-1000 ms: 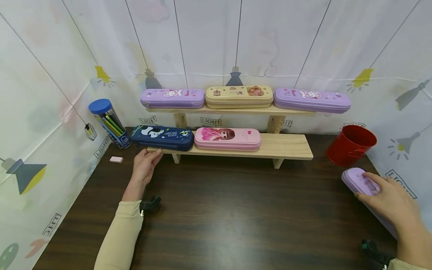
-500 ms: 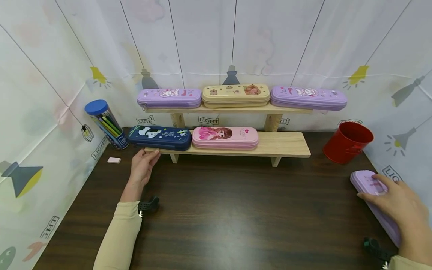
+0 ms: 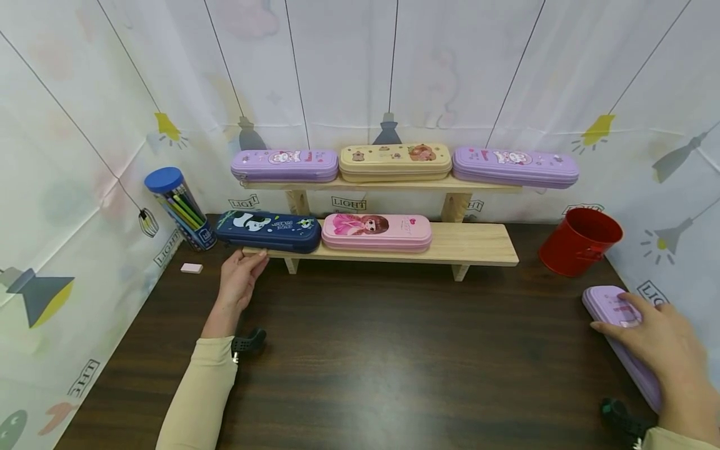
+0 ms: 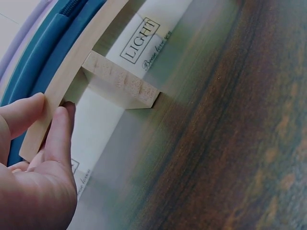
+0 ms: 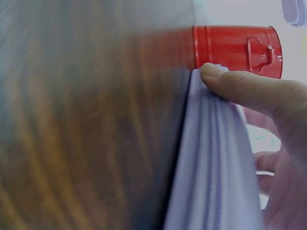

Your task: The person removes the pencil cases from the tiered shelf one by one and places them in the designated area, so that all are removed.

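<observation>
My left hand (image 3: 240, 278) pinches the front left corner of the lower wooden shelf (image 3: 472, 242); in the left wrist view the thumb (image 4: 29, 112) lies on its front edge and fingers reach beneath. Just above that hand, a navy pencil case (image 3: 269, 231) with a panda lies on the shelf, beside a pink pencil case (image 3: 377, 232) with a doll print. At the far right, my right hand (image 3: 664, 344) grips a purple pencil case (image 3: 632, 369) lying lengthwise on the table. Its thumb (image 5: 240, 88) presses the zipped side; the other fingertips are partly hidden behind the case.
Two purple cases (image 3: 285, 165) and a cream case (image 3: 395, 162) line the upper shelf (image 3: 388, 183). A red bucket (image 3: 581, 240) stands beyond the right hand's case. A blue-lidded pencil tub (image 3: 181, 208) leans at back left, near a small pink eraser (image 3: 192, 268).
My right hand has shifted the purple case a little to the right, and its far end now lies further from the red bucket. My left hand has stayed at the shelf corner.
</observation>
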### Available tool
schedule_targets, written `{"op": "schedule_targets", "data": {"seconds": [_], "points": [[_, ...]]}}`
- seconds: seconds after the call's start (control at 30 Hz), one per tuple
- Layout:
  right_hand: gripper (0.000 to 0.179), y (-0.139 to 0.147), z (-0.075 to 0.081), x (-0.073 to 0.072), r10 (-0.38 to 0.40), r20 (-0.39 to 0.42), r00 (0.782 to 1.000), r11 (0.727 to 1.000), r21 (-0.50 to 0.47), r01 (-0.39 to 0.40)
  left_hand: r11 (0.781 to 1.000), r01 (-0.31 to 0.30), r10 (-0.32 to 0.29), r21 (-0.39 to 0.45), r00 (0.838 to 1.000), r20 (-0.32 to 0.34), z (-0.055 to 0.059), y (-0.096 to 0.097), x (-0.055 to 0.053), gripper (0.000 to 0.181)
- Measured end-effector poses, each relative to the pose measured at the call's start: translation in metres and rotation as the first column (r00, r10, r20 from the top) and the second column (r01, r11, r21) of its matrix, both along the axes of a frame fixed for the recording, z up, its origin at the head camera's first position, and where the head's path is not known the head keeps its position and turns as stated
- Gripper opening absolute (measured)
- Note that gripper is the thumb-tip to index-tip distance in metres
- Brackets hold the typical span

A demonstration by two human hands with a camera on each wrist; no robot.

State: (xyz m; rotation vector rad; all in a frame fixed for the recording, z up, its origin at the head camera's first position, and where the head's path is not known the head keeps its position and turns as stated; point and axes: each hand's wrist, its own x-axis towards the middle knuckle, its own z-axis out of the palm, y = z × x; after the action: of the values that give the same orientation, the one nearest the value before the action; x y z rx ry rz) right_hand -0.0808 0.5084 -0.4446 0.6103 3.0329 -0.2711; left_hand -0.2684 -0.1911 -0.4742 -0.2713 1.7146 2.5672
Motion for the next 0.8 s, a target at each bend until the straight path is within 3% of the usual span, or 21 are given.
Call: {"op": "schedule_targets", "data": {"seconds": [0.13, 0.33, 0.7, 0.8], "points": [[0.096, -0.007, 0.006, -0.006, 0.055, -0.056, 0.997, 0.998, 0.006, -0.055, 1.000, -0.007, 0.007, 0.012, 1.000, -0.003, -0.001, -0.001, -0.001, 0.032], [0.086, -0.038, 0.019, -0.026, 0.177, -0.137, 0.975, 0.984, -0.007, -0.179, 1.000, -0.013, 0.013, 0.005, 1.000, -0.007, -0.001, 0.000, -0.001, 0.030], [0.084, -0.108, 0.034, -0.066, 0.321, -0.237, 0.917, 0.941, -0.032, -0.338, 1.000, -0.012, 0.012, -0.005, 1.000, -0.003, -0.003, 0.001, -0.002, 0.032], [0.083, -0.125, 0.037, -0.076, 0.370, -0.263, 0.891, 0.919, -0.035, -0.392, 1.000, -0.018, 0.017, -0.009, 1.000, -0.008, -0.003, 0.000, -0.002, 0.031]]}}
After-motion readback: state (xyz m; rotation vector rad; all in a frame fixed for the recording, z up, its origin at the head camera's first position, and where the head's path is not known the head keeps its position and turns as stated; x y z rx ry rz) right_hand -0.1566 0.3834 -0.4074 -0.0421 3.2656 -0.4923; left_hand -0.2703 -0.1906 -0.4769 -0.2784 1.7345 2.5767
